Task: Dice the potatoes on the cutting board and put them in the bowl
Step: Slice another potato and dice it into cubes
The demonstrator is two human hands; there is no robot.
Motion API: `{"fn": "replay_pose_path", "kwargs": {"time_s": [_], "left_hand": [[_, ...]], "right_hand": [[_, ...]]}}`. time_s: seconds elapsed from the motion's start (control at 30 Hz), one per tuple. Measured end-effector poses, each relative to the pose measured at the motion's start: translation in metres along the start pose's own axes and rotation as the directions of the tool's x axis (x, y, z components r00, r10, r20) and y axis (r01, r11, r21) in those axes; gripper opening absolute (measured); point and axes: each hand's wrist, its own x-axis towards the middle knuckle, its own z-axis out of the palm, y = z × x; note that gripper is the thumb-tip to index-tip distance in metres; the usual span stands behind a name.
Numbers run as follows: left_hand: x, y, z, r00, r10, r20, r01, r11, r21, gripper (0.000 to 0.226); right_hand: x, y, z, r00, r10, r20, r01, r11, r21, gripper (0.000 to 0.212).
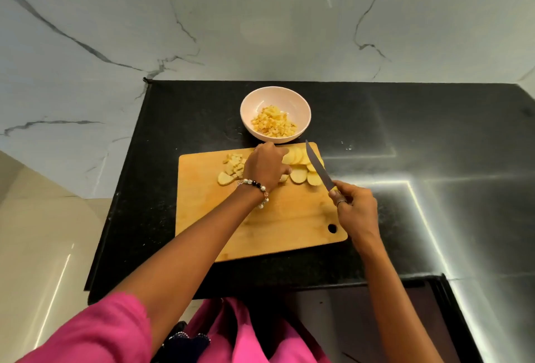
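Note:
A wooden cutting board point(278, 217) lies on the black counter. Round potato slices point(299, 174) are spread over its far right part, and a small heap of diced potato point(233, 164) sits at its far left. My left hand point(265, 167) is over the slices with curled fingers, holding some of them; what lies under the palm is hidden. My right hand point(354, 206) grips the handle of a knife point(318, 167), whose blade points away over the slices at the board's right edge. A white bowl point(252, 102) with diced potato stands just beyond the board.
The black counter point(434, 136) extends to the right, with bright light reflections on it. Its left edge drops to a pale floor, and a marble wall rises behind. My pink clothing fills the bottom of the view.

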Motion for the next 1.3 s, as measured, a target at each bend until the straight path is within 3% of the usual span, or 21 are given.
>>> {"fn": "replay_pose_path", "kwargs": {"time_s": [0.2,0.33,0.43,0.53,0.67,0.73,0.9,1.0,1.1,1.3], "left_hand": [[0.004,0.001,0.004,0.966,0.242,0.094,-0.260,0.900,0.350,0.017],[0.007,-0.006,0.004,0.914,0.398,0.076,-0.392,0.820,0.417,0.027],[0.006,-0.010,0.002,0.885,0.466,0.003,-0.422,0.800,0.427,0.021],[0.006,-0.017,-0.003,0.895,0.401,-0.196,-0.337,0.895,0.293,0.011],[-0.012,-0.019,-0.021,0.874,0.149,-0.462,-0.207,0.975,-0.079,0.010],[-0.037,-0.025,-0.030,0.859,0.134,-0.495,-0.201,0.976,-0.085,0.014],[-0.101,-0.051,-0.014,0.845,0.391,-0.365,-0.280,0.904,0.322,0.012],[-0.123,-0.055,0.005,0.846,0.451,-0.284,-0.297,0.841,0.453,0.010],[-0.134,-0.055,0.013,0.894,0.387,-0.225,-0.283,0.878,0.386,0.009],[-0.126,-0.057,0.004,0.981,0.100,-0.166,-0.092,0.994,0.055,0.045]], "right_hand": [[-0.008,0.003,0.004,0.999,0.051,-0.011,-0.050,0.997,0.063,0.027],[-0.009,-0.001,0.011,0.998,0.063,0.003,-0.063,0.994,0.093,0.028],[-0.008,-0.003,0.015,0.997,0.076,0.015,-0.077,0.991,0.113,0.030],[-0.007,-0.005,0.017,0.997,0.069,0.017,-0.070,0.992,0.106,0.033],[-0.008,-0.009,0.018,0.999,0.045,0.004,-0.045,0.993,0.107,0.033],[-0.009,-0.011,0.018,0.999,0.045,-0.001,-0.045,0.993,0.105,0.032],[-0.018,-0.017,0.023,1.000,0.003,0.027,-0.006,0.997,0.077,0.029],[-0.029,-0.019,0.030,0.998,-0.032,0.060,0.030,0.999,0.037,0.028],[-0.041,-0.018,0.036,0.994,-0.072,0.083,0.073,0.997,-0.012,0.032],[-0.069,-0.021,0.050,0.959,-0.185,0.213,0.223,0.960,-0.172,0.030]]}}
